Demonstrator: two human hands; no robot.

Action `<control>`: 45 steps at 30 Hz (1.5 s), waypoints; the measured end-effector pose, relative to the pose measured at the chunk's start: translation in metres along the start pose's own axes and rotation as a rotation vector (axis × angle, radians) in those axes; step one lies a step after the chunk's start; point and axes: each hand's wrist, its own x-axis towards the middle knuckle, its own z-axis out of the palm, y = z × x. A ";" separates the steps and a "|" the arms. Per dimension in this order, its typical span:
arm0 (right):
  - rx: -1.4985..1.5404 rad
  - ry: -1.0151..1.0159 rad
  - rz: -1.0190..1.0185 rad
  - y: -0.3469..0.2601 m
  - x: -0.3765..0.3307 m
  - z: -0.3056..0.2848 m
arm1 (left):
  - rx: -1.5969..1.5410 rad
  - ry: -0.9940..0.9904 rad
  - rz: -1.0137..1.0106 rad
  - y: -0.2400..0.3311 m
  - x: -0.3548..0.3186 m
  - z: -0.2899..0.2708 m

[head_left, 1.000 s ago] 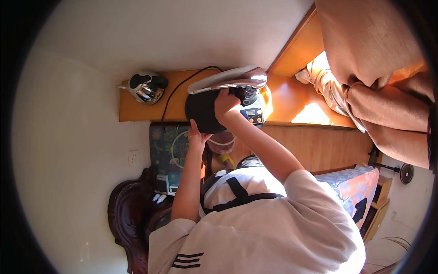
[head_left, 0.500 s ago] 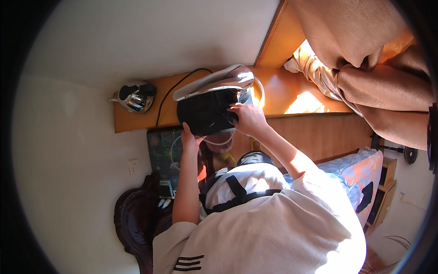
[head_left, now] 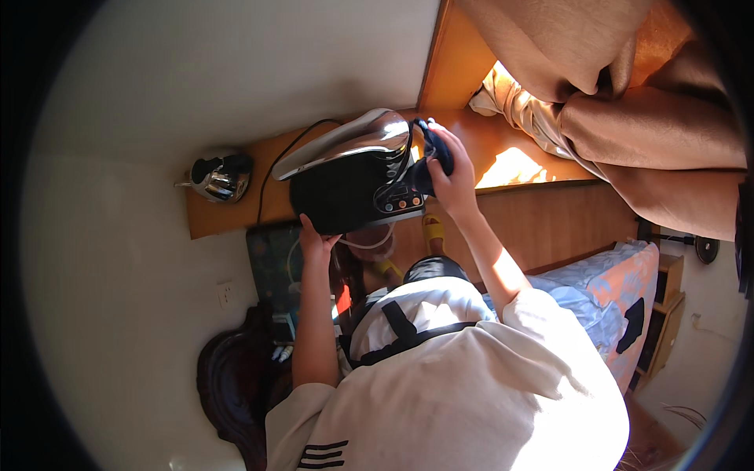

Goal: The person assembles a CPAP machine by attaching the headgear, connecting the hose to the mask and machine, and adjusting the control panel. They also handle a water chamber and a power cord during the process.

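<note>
On the wooden shelf in front of me stands a boxy appliance (head_left: pixel 338 188) with a glossy black front, a curved silver top and a small row of round buttons at its lower right. My left hand (head_left: pixel 316 242) grips its lower left corner, thumb up against the front. A dark blue cloth (head_left: pixel 437 149) is bunched in my right hand (head_left: pixel 458 173), which is raised just beyond the appliance's right side. Part of the cloth hangs below the fingers, close to the buttons. The appliance's exact kind is unclear.
A silver and black kettle (head_left: pixel 223 179) stands on the left end of the orange wooden shelf (head_left: pixel 208 226). A black cord runs behind the appliance. Tan curtains (head_left: pixel 628 133) hang at the right. A carved dark chair (head_left: pixel 228 369) is at the lower left, a bed (head_left: pixel 605 275) at the right.
My right hand has moved from the appliance's front up to its right side with the cloth, uncovering the buttons. The left hand remains at the lower corner. The view has shifted slightly.
</note>
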 end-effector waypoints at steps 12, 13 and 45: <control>0.148 -0.100 -0.028 -0.049 -0.009 0.035 | 0.058 -0.056 0.028 0.001 0.003 -0.005; 0.166 -0.101 -0.085 -0.057 -0.002 0.033 | 0.052 -0.018 0.025 0.002 0.002 -0.003; -0.436 -0.590 0.028 0.026 -0.004 0.098 | 0.044 0.198 0.049 0.045 0.024 -0.059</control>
